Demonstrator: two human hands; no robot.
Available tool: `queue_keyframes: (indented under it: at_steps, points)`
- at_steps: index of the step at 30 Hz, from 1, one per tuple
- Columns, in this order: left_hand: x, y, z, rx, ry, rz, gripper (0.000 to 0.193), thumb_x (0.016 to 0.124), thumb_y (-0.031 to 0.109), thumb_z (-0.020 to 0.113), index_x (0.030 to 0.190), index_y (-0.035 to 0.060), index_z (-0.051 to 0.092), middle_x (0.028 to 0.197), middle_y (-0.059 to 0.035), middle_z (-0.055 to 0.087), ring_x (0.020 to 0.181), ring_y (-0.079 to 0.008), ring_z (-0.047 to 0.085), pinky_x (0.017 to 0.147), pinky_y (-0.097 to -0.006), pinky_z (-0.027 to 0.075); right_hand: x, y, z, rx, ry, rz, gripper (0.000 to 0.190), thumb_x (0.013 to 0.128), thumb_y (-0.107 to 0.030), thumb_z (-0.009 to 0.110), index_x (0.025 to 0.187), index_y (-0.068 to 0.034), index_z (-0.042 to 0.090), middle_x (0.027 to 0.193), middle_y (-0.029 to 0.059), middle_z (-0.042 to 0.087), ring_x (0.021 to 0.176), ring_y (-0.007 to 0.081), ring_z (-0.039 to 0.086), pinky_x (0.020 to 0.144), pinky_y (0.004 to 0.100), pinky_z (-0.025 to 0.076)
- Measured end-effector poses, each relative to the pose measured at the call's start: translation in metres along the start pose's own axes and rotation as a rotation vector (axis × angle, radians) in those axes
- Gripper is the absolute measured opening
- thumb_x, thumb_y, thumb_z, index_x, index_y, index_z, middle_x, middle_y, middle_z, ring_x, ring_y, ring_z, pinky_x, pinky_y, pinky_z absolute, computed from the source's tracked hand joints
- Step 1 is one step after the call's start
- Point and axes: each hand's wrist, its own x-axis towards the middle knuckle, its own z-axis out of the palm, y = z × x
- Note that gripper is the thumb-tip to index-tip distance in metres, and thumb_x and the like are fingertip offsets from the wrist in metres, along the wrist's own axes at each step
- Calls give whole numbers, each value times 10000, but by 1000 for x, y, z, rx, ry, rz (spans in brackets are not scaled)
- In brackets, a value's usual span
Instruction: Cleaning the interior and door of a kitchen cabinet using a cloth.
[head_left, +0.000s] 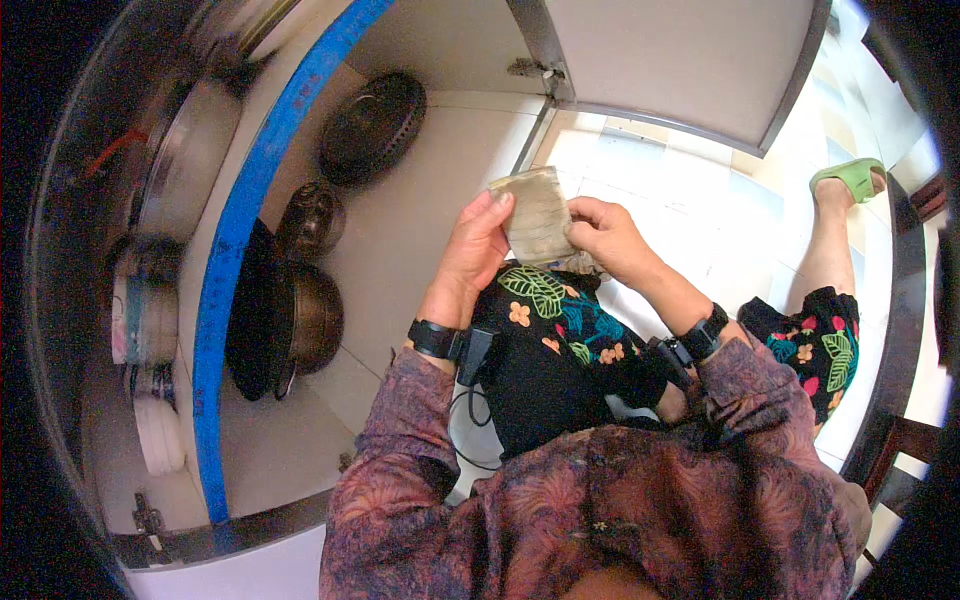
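Note:
A flat, yellowish-grey piece that looks like a worn cloth or pad (538, 219), with dark creases, is held up between both hands above the lap. My left hand (480, 240) grips its left edge, thumb on top. Fingers and thumb of my right hand (611, 236) pinch its right edge. Below it, near the right hand, a crumpled patterned item (577, 264) lies by the knee; its kind cannot be told. Black trousers (555, 360) with embroidered leaves and flowers lie under the forearms. Both wrists wear black straps with small devices.
At left is an open cabinet with a blue-edged shelf (225, 270). Beneath stand a dark round perforated item (375, 129), a glassy bowl or lid (309, 219) and a metal pot (319, 319). Tubs (146, 315) sit on the shelf. A cabinet door (675, 67) stands open ahead.

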Motion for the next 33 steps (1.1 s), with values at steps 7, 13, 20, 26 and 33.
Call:
queue_keyframes:
  at_steps: [7,13,20,26,33]
  points:
    - [26,0,-90,669,385,220,339,913,275,499,1047,-33,539,975,-153,612,899,-250,602,784,-359,478,4,94,-50,-969,-96,-84,528,720,-233,677,1188,-42,526,1106,163,592,981,300,580,860,405,471]
    - [18,-50,-149,1267,422,480,329,914,316,441,885,-8,492,845,-264,556,773,-434,528,675,-441,426,1,151,-16,-1121,-406,-289,660,666,-260,721,1262,-116,478,1271,141,483,1196,365,421,983,449,367]
    - [20,-62,-154,1229,562,454,304,915,291,445,910,-11,480,822,-243,558,753,-415,534,680,-440,430,51,142,-20,-576,-246,26,235,695,-128,636,915,-50,654,875,108,638,845,249,604,789,351,489]
    - [29,-58,-153,1239,522,477,277,919,272,448,874,1,482,787,-209,568,726,-332,563,646,-415,428,54,150,36,-192,-672,49,303,826,-251,563,1022,-27,615,992,136,632,923,232,595,839,300,468]
    - [28,-58,-155,1210,548,373,286,929,284,437,858,12,489,759,-182,560,683,-305,545,629,-395,427,43,176,35,-908,-928,-466,378,810,-265,535,1146,-93,558,1192,110,550,1171,234,472,1039,435,290]
